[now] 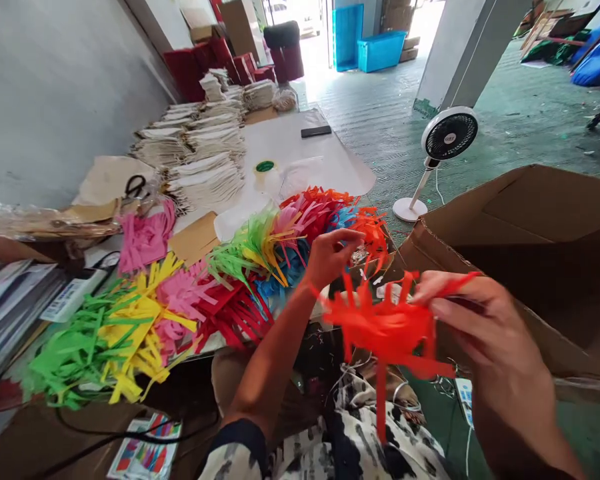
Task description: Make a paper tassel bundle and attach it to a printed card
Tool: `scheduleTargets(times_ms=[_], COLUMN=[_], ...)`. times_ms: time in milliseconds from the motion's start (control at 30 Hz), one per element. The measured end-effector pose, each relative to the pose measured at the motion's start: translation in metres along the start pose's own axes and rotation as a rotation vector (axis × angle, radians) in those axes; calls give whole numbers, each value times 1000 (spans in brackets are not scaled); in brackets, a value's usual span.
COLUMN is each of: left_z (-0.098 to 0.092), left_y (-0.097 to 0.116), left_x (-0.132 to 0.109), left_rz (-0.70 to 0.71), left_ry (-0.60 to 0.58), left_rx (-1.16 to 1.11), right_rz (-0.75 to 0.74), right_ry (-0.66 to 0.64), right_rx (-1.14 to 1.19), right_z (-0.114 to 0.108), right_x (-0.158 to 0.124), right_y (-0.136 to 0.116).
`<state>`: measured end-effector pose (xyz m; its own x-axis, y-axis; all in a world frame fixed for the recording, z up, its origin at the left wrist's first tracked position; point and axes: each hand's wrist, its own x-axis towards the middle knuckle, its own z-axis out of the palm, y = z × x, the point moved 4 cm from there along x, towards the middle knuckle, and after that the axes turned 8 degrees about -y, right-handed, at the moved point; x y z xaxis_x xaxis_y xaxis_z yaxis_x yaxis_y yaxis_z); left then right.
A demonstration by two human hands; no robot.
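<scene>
My right hand is closed in a pinch on a bunch of orange-red paper strips, held over my lap with strips hanging down. My left hand reaches out to the heap of coloured paper fringe on the table edge, fingers curled around something small that I cannot make out. The heap holds red, orange, pink, blue, green and yellow strips. More green and yellow strips lie at the near left, and pink ones behind them.
A large open cardboard box stands to my right. A white floor fan is beyond it. Stacks of pale paper bags, a tape roll, scissors and a black phone lie on the table. Books sit at far left.
</scene>
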<state>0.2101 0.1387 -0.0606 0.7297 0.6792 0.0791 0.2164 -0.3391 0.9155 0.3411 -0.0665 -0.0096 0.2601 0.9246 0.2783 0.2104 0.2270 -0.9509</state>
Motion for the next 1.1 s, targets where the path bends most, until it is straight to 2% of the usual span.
scheduleTargets(times_ms=[67,100,200,267,333,400,467,600,667,867,1100], left_z=[-10,-12,-4,4,9,10,10,9,10,8,3], left_y=[14,22,33,31,23,13,4,-8,-10,-14,-11], left_x=[-21,-33,-66,-81,-91,-95,-97,-98,-100,-105,-108], left_rz=[92,130,108,43,-3,-29,-61,-135,-141,-82,-28], left_ry=[-31,-80,-214,-170,-59,28,67,84,88,178,272], left_rx=[-266,-380,-502,-501,-511,-563,-655,-844,-873,-779,-642], right_rz=[130,172,206,206,210,218,226,246,257,294,294], right_ry=[-180,-215,-186,-173,-173,-182,-207,-262,-246,-196,-133], right_rx=[71,80,27,-33,-91,-121,-114,1,38,-56,-8], right_z=[19,27,48,61,71,79,83,87,88,94,99], right_x=[7,11,22,26,26,26,25,23,23,21,21], right_y=[16,23,38,44,47,49,50,52,54,60,59])
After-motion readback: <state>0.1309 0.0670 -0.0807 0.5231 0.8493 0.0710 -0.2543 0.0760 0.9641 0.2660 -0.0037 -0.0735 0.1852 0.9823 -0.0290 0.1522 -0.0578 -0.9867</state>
